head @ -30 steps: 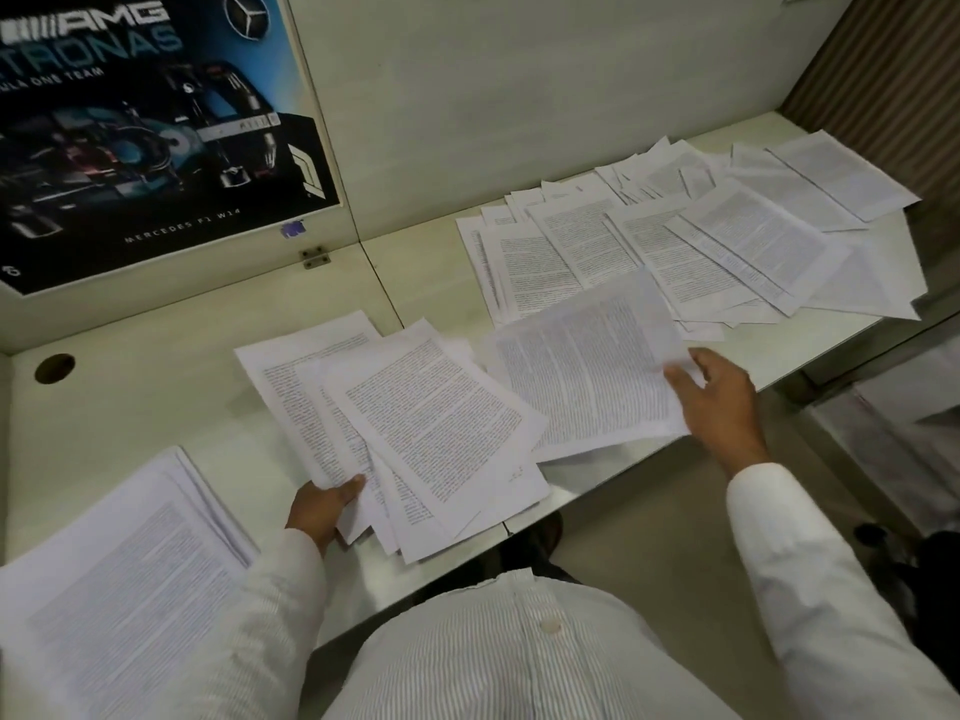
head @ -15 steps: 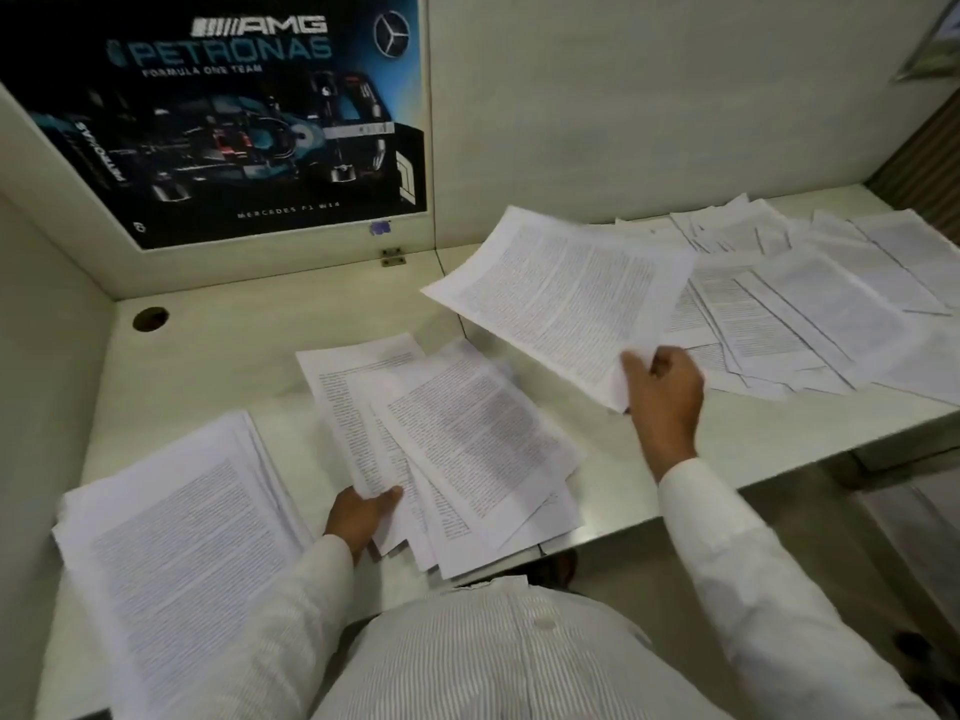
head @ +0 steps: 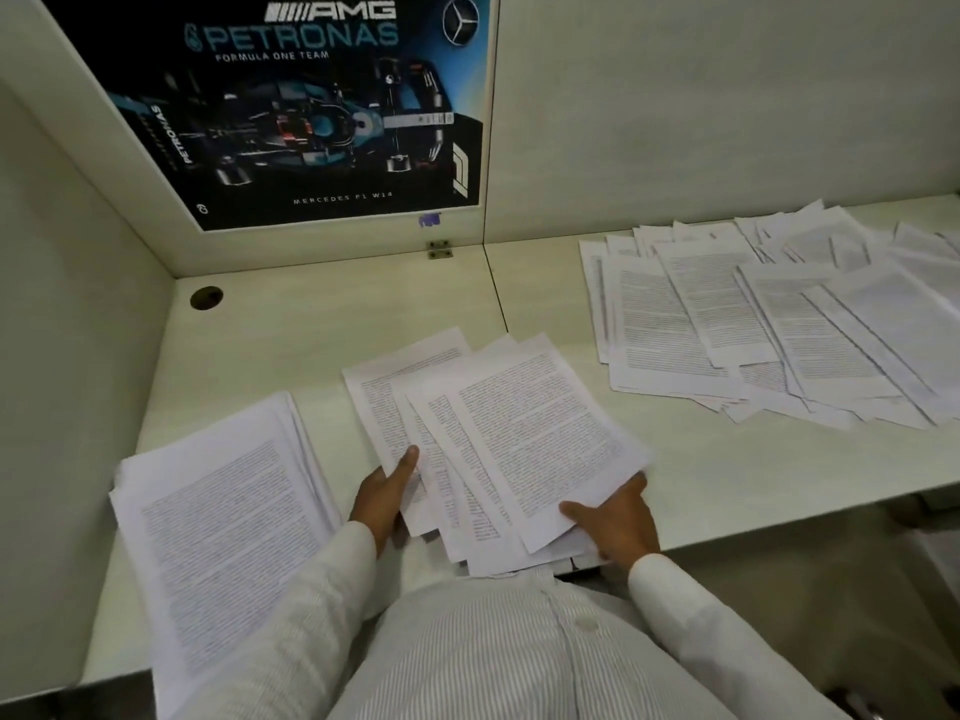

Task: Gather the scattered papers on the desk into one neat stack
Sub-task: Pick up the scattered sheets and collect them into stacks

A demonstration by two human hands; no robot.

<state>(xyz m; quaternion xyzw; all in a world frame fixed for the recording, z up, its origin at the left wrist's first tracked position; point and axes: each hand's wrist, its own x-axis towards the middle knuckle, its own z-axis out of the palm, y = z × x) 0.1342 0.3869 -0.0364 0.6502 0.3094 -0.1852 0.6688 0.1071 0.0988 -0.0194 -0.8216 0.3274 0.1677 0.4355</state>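
Note:
A loose fan of printed sheets (head: pixel 498 439) lies at the desk's front edge, straight ahead of me. My left hand (head: pixel 384 496) grips its left lower edge, thumb on top of the sheets. My right hand (head: pixel 615 522) holds the lower right corner of the top sheet, thumb on the paper and fingers beneath. A thick stack of printed pages (head: pixel 218 527) sits to the left of the fan, angled. Several more sheets (head: pixel 779 324) are spread overlapping across the right part of the cream desk (head: pixel 322 350).
A racing-team poster (head: pixel 317 106) hangs on the back panel. A round cable hole (head: pixel 206 297) is in the desk's rear left corner, and a small hinge (head: pixel 439 248) sits at the panel seam. A side wall closes the left. The desk's front edge runs by my right hand.
My right hand carried a sheet from the right side over to the fan and laid it on top. The view swung left. My left hand stayed on the fan's edge.

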